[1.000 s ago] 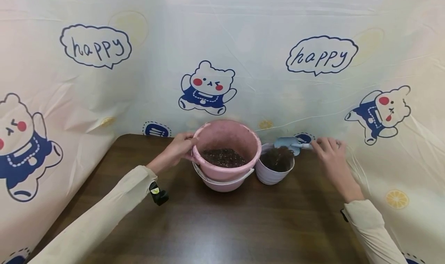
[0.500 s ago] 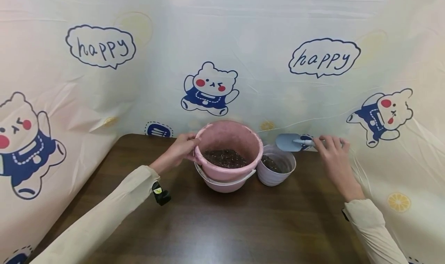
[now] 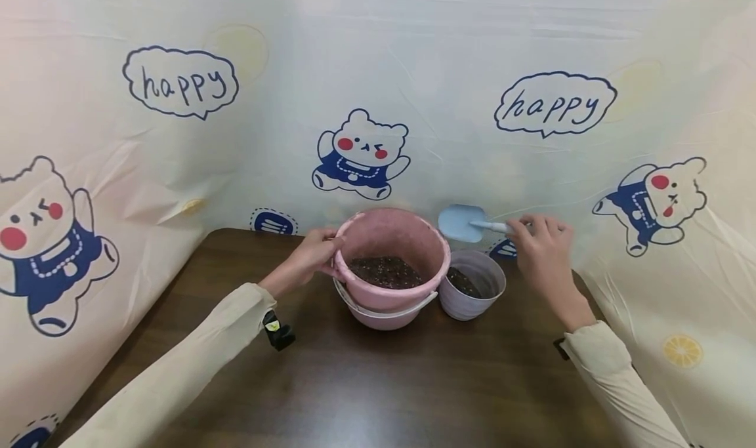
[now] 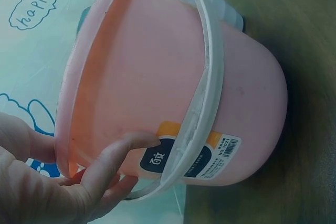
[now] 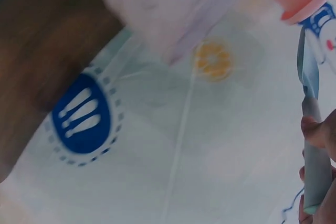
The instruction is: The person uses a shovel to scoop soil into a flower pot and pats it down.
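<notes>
- Head view: the left hand (image 3: 312, 254) pinches the rim of the pink bucket (image 3: 384, 298), which stands on the brown wooden table (image 3: 342, 382), dark soil (image 3: 386, 273) showing in it.
- Only the left wrist view gives that grip in detail: thumb at the mouth side, fingers (image 4: 107, 163) along the outer wall, one reaching to the printed label (image 4: 152, 157).
- That view alone shows the label's barcode (image 4: 229, 147), with the white bail handle (image 4: 214, 72) crossing over the label.
- Head view: the right hand (image 3: 543, 244) grips the light-blue garden trowel (image 3: 462, 224) by its handle, blade face visible, raised above the lavender flowerpot (image 3: 466, 308) just beside the bucket; soil lies in the pot too.
- The right wrist view turns the trowel nearly edge-on and reveals its handle's pale green end; there the pot is blurred.
</notes>
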A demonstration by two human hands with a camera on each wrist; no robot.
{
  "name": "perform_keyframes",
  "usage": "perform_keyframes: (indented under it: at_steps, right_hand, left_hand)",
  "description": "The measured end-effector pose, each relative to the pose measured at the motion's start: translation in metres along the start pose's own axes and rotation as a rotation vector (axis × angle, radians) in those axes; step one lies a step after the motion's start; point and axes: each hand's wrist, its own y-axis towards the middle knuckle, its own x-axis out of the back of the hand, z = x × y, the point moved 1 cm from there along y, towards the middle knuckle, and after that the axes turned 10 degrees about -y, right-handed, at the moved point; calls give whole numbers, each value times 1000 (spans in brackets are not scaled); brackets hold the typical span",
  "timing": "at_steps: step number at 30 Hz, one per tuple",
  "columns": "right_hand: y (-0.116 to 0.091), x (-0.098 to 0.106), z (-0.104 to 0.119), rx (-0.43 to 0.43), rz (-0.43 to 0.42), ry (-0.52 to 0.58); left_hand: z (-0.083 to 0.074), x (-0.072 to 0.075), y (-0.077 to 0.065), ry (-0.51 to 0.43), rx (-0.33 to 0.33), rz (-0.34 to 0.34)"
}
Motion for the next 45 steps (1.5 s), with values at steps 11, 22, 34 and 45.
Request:
perform_keyframes:
  at_steps: [11,22,34,45]
  right_hand:
    - [34,-14,43,164,89,-19]
    - [67,-25,90,416,248,-342]
    - [70,-49,124,499,394,-362]
    - [76,-60,132,504,507,-289]
  left_hand:
    - [1,1,-2,10,0,-2]
    - [0,-1,1,8,-7,5]
    - [-1,-2,0,5,-13,8]
    - [0,-2,0,20,-16,3]
